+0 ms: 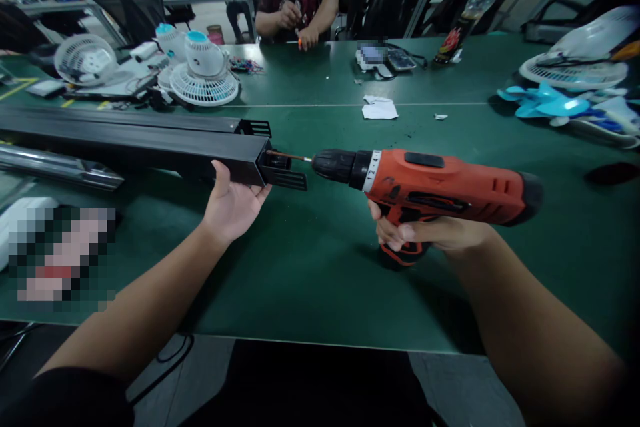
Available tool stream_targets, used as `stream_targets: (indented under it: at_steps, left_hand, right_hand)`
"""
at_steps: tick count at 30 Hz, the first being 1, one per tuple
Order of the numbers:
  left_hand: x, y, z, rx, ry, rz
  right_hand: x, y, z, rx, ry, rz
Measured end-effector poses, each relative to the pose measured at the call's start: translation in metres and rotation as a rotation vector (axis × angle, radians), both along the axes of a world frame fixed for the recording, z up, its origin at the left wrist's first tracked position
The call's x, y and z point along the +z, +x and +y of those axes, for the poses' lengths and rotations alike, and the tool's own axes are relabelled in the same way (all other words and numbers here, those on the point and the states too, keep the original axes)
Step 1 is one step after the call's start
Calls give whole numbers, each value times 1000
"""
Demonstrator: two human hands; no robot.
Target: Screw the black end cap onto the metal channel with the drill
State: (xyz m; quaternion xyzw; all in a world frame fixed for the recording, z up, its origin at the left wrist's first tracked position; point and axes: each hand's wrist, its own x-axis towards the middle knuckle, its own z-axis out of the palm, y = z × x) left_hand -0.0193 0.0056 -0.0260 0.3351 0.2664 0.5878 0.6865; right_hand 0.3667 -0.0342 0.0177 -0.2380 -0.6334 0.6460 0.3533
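Observation:
My right hand (415,230) is wrapped round the grip of an orange and black cordless drill (445,183), which points left. From its chuck a long thin bit (290,156) reaches into the open end of a long black square tube (200,150); where the tip lands inside is hidden. My left hand (235,207) supports that tube from below near its end, thumb on the near side and fingers underneath. Slotted black tabs (287,178) stick out from the tube end. Behind lies a second black tube (165,121), parallel to the first.
A shiny metal tube (60,163) lies at the left, near a blurred-out object (70,253). Fan parts (205,83) stand at the back left, with blue fan blades (545,103) at the right. White paper (379,108) and a bottle (465,20) are farther back. A person (297,0) sits opposite.

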Motion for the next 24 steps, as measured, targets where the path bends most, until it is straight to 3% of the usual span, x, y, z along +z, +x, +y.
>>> stream_targets:
  at_steps: [24]
  left_hand:
    - [6, 3, -3, 17, -36, 24]
  right_hand:
    - [2, -2, 0, -1, -3, 7]
